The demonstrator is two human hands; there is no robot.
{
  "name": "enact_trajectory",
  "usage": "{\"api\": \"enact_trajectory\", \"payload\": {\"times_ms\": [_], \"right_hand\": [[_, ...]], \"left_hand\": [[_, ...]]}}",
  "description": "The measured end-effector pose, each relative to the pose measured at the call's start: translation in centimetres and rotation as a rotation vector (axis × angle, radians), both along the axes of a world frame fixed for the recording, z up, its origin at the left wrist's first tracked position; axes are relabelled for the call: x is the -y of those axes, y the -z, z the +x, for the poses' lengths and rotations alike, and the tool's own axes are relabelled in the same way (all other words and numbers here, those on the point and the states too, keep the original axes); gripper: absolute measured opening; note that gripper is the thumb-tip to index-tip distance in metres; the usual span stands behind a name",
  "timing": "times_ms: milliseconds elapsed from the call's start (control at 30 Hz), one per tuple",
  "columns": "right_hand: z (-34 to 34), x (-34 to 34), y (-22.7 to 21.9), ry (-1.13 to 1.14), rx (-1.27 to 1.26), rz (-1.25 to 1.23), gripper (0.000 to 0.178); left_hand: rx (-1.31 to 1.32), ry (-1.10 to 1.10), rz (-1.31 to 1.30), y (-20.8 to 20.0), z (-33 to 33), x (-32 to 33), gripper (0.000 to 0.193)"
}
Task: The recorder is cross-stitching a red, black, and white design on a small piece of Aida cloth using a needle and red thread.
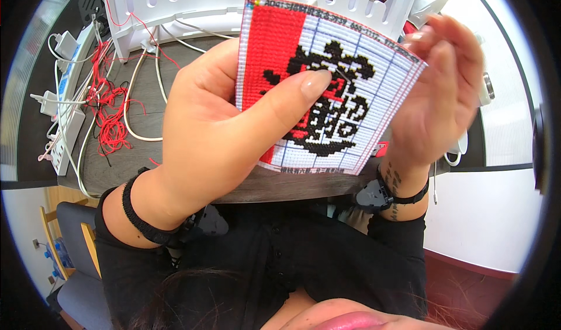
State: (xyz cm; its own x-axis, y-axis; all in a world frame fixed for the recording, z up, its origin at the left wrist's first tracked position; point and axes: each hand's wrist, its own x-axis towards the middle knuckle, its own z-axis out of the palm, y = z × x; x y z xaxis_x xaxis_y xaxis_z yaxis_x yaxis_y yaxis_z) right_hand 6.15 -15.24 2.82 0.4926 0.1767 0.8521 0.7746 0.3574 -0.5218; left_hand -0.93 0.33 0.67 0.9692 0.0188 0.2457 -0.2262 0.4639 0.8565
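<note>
A cross-stitch piece (374, 84) is gripped at its left side by my left hand (216, 114), thumb lying across the front and the other fingers hidden behind. The canvas has a red stitched band on the left, a black and red motif in the middle, and white gridded squares on the right. A thin needle-like line (342, 74) shows on the motif beside my thumb tip. My right hand (438, 90) is raised beside the right edge of the canvas, fingers loosely curled and the thumb apart from them; I see nothing in it.
Tangled red and black thread (111, 120) lies on the dark wooden table (146, 105) at left. Beside it are a white power strip (69, 131) with plugs and looping white cables. A white slatted rack (175, 9) stands at the back. A white mug (459, 149) is at right.
</note>
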Motion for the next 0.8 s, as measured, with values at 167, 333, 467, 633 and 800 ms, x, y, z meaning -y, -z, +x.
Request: {"api": "enact_trajectory", "payload": {"times_ms": [167, 333, 467, 633, 800], "right_hand": [[-0.5, 1.5, -1.9, 0.457, 0.726, -0.586, 0.016], [0.1, 0.9, -0.9, 0.559, 0.743, -0.640, 0.015], [-1.6, 1.0, -1.7, 0.380, 0.501, -0.490, 0.008], [-2.0, 2.1, -3.0, -0.513, -0.148, 0.026, 0.002], [-1.7, 3.2, -3.8, -0.575, -0.205, 0.019, 0.005]], "left_hand": [[-0.009, -0.059, 0.098, 0.2, 0.0, 0.0, 0.018], [0.016, -0.077, 0.226, 0.5, 0.1, -0.1, 0.018], [0.024, -0.114, 0.260, 0.7, 0.1, -0.4, 0.018], [-0.016, -0.061, 0.200, 0.3, 0.1, -0.2, 0.018], [0.015, -0.063, 0.178, 0.4, 0.1, -0.2, 0.018]]}}
